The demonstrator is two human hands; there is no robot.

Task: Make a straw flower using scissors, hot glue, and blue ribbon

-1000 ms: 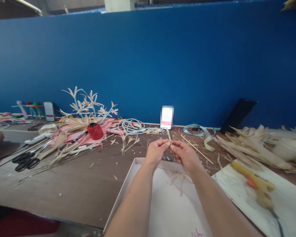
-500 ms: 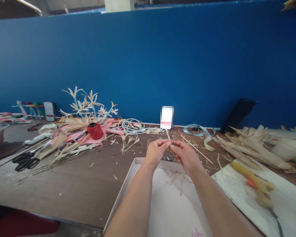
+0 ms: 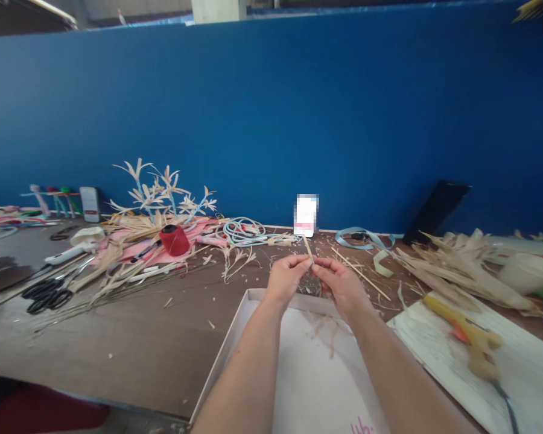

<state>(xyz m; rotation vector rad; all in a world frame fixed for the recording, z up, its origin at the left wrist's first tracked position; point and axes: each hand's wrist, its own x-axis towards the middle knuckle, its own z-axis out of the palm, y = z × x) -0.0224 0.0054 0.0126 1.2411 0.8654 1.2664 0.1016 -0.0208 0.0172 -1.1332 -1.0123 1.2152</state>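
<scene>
Between my two hands, above the far edge of a white box lid, stands a thin pale strip of dried husk, its tip pointing up. My left hand pinches it between thumb and forefinger. My right hand is closed on the same strip from the other side, its fingertips touching those of my left. The strip's lower end is hidden behind my fingers. Fine tan fibres lie in the lid under my right wrist.
Right: a yellow glue gun on paper, dried husks, a leaning dark tablet-like slab. Left: black scissors, a red thread spool, husk flowers, a white glue gun. A lit phone stands ahead.
My hands and the strip stay almost in place, with only slight finger movement. At the far left, another person's hand has shifted and is now mostly out of view.
</scene>
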